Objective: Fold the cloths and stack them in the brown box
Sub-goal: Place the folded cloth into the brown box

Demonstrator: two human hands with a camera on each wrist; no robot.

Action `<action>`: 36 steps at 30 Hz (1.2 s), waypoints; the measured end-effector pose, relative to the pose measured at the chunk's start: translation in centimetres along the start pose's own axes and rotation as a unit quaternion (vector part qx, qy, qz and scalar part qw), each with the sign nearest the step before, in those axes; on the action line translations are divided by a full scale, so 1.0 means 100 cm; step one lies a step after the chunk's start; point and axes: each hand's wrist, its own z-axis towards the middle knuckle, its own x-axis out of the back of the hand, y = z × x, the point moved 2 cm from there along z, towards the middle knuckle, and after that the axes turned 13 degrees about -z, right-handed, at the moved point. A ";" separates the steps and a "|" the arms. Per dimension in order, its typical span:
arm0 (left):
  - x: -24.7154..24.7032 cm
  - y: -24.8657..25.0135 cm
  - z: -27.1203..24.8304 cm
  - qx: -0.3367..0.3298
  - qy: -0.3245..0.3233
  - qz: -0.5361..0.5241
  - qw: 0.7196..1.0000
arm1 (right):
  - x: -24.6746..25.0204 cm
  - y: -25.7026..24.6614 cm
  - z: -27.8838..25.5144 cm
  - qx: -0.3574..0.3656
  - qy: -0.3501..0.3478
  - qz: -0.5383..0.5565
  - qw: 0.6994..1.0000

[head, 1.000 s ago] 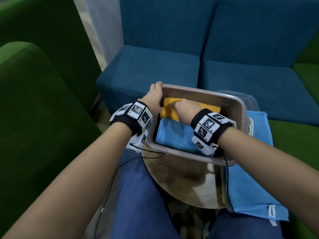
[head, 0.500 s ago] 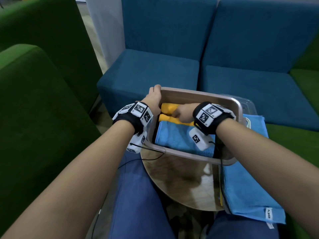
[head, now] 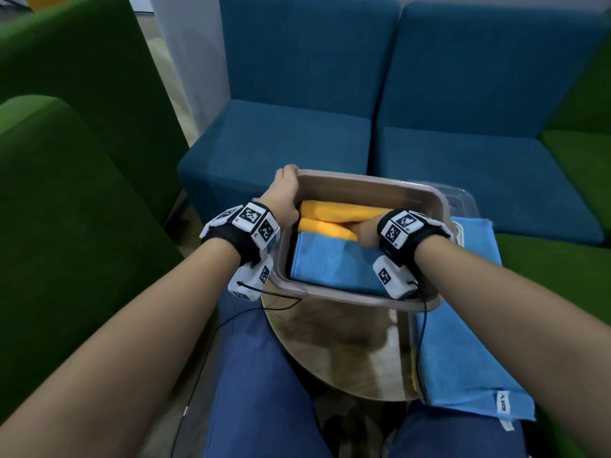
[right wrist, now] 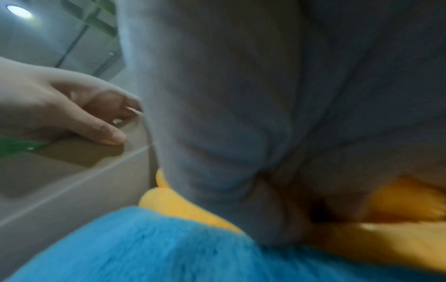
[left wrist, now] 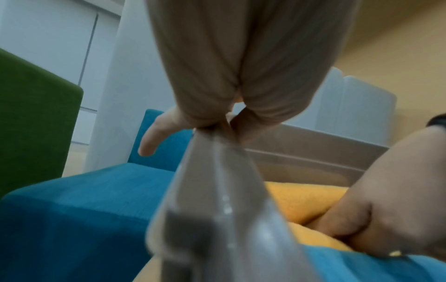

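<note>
Left grip: left hand (head: 287,196) clasped the left wall of the brown box (head: 370,185) at its far corner, thumb inside against the wall and fingers curled over the rim on the outside, as the right wrist view showed.
Right grip: right hand (head: 365,231) sat inside the box, its fingers dug down into the fold of the yellow cloth (head: 340,211); the left wrist view showed them curled against the fabric, but whether they pinched it or only pressed it could not be told.
Yellow cloth: folded, lying along the far side of the box floor, with a crease between two rounded layers.
Blue cloth in box: folded blue cloth (head: 330,262) lay flat on the near side of the box, its far edge touching the yellow cloth.
Brown box: rested on a round wooden table (head: 330,345), at the far part of the top.
Spare cloth: another blue cloth (head: 463,358) with a small white tag lay spread just beside the box on the right, reaching past the near edge of the table.
Clear lid: a transparent plastic lid (head: 463,201) showed behind the box's right far corner.
Surroundings: blue sofa (head: 363,94) beyond the table; green armchair (head: 66,193) to the left.
Person: seated, blue trousers (head: 258,375) under the table edge, marker bands on both wrists.
</note>
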 end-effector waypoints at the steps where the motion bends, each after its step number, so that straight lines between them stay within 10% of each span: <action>1: 0.001 -0.001 0.001 -0.001 0.003 0.001 1.000 | 0.004 -0.003 -0.011 0.010 0.004 0.027 1.000; 8: 0.001 0.005 -0.008 0.039 0.020 0.018 0.999 | 0.025 -0.004 -0.028 0.010 0.005 0.049 0.999; 14: -0.001 0.008 -0.007 0.031 0.029 0.007 0.999 | 0.062 0.006 -0.063 0.030 0.222 0.111 0.968; 36: 0.006 0.005 -0.008 0.016 0.041 -0.035 0.998 | 0.049 -0.003 -0.030 0.065 0.081 0.063 0.993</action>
